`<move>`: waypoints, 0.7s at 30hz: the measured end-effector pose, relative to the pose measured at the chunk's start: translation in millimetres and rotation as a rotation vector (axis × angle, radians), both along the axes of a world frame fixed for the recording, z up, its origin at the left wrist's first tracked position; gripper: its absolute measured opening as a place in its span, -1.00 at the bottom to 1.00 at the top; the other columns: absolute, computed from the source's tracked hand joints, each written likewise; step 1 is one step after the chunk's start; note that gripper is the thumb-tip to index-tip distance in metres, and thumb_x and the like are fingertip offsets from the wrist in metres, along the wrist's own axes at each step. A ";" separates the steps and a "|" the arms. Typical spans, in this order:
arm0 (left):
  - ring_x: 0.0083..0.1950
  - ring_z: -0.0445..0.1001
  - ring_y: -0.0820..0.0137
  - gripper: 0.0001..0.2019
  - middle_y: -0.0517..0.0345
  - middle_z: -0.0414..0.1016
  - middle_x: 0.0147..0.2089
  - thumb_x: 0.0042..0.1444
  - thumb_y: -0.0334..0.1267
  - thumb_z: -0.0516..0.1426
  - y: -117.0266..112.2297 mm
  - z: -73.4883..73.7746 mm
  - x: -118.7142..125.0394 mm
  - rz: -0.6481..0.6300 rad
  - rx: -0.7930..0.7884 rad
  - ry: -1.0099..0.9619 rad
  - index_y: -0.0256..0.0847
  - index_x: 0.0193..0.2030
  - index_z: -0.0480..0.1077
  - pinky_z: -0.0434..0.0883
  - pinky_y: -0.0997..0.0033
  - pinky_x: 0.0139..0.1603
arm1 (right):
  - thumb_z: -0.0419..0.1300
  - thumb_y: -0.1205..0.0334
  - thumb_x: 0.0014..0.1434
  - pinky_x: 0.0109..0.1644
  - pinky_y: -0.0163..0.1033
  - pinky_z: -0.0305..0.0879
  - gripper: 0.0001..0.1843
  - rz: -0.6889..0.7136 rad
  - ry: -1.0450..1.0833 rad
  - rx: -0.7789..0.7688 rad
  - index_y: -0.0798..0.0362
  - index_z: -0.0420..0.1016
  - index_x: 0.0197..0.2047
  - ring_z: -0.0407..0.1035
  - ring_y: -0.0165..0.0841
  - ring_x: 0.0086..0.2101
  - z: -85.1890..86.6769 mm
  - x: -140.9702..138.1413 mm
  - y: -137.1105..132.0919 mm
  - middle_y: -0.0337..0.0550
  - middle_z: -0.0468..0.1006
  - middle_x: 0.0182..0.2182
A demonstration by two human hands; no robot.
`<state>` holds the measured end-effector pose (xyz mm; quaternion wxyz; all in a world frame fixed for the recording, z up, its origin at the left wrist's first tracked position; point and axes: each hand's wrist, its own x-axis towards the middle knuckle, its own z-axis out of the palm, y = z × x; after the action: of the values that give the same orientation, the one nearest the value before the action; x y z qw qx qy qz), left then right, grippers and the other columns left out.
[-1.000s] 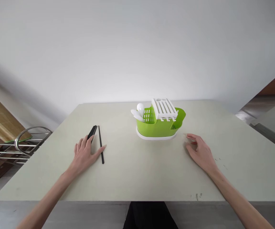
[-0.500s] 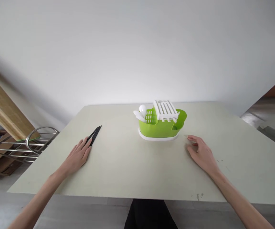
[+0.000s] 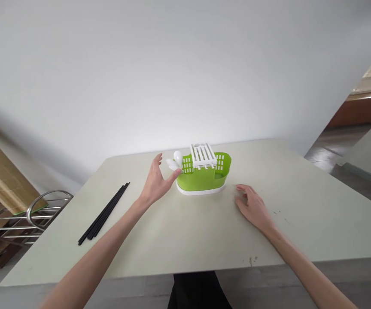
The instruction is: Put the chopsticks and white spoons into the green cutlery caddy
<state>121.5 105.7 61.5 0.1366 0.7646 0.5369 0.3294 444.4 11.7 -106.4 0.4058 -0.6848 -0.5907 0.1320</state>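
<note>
**Green caddy just beyond an open left hand**

Green plastic with a white base, the cutlery caddy point(image 3: 204, 180) stands on the pale counter point(image 3: 179, 231), directly ahead of the left hand's fingertips. The left hand point(image 3: 156, 182) is raised off the counter, fingers spread wide and holding nothing; its thumb lies close to the caddy's near end, whether touching cannot be told. White spoons point(image 3: 174, 161) stick out of that end, just past the fingers. The right hand point(image 3: 253, 207) rests palm-down on the counter, loosely open and empty, a little to the caddy's right. Black chopsticks point(image 3: 104, 212) lie bundled well to the left of the left hand.
</note>
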 end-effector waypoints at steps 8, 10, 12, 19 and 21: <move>0.17 0.54 0.07 -0.50 -0.10 0.58 0.15 0.25 0.03 0.18 71.4 14.2 49.9 0.014 0.075 0.225 -0.20 0.22 0.43 0.45 0.11 0.19 | 0.03 0.14 0.32 0.09 -0.01 0.41 -0.59 0.023 0.037 0.006 -0.04 0.35 0.21 0.50 -0.15 0.00 3.9 -1.9 3.3 0.01 0.48 0.21; 0.21 0.50 0.02 -0.55 -0.14 0.55 0.15 0.22 -0.04 0.19 78.9 17.5 56.0 0.008 0.069 0.347 -0.21 0.17 0.48 0.44 0.08 0.20 | 0.03 0.14 0.32 0.10 0.00 0.40 -0.59 0.032 0.033 0.004 -0.04 0.35 0.21 0.50 -0.17 -0.03 4.5 -2.0 3.2 0.00 0.47 0.21; 0.21 0.49 -0.01 -0.54 -0.18 0.52 0.15 0.19 -0.07 0.20 82.9 19.9 61.0 0.002 0.038 0.435 -0.23 0.18 0.49 0.45 0.07 0.18 | 0.03 0.15 0.32 0.11 0.00 0.40 -0.59 0.036 0.025 0.008 -0.04 0.35 0.20 0.50 -0.18 -0.04 4.6 -2.1 3.1 0.00 0.47 0.21; 0.10 0.55 0.07 -0.61 -0.14 0.52 0.16 0.19 -0.10 0.18 80.2 19.5 68.8 0.042 0.078 0.479 -0.18 0.13 0.40 0.48 0.18 -0.03 | 0.04 0.18 0.30 0.08 -0.03 0.41 -0.61 0.035 0.022 0.027 -0.03 0.38 0.17 0.51 -0.19 -0.06 5.9 -2.8 3.0 0.01 0.48 0.21; -0.01 0.58 0.08 -0.63 -0.10 0.58 0.05 0.20 -0.10 0.16 78.6 19.7 68.3 0.052 0.097 0.494 -0.16 0.11 0.38 0.45 0.20 -0.12 | 0.03 0.18 0.31 0.08 -0.04 0.41 -0.62 0.039 0.020 0.022 -0.03 0.39 0.16 0.50 -0.18 -0.04 7.0 -2.9 2.4 0.00 0.47 0.21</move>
<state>189.8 184.2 81.2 -0.0441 0.8134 0.5571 0.1613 441.6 14.2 -99.3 0.4168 -0.6671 -0.6013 0.1403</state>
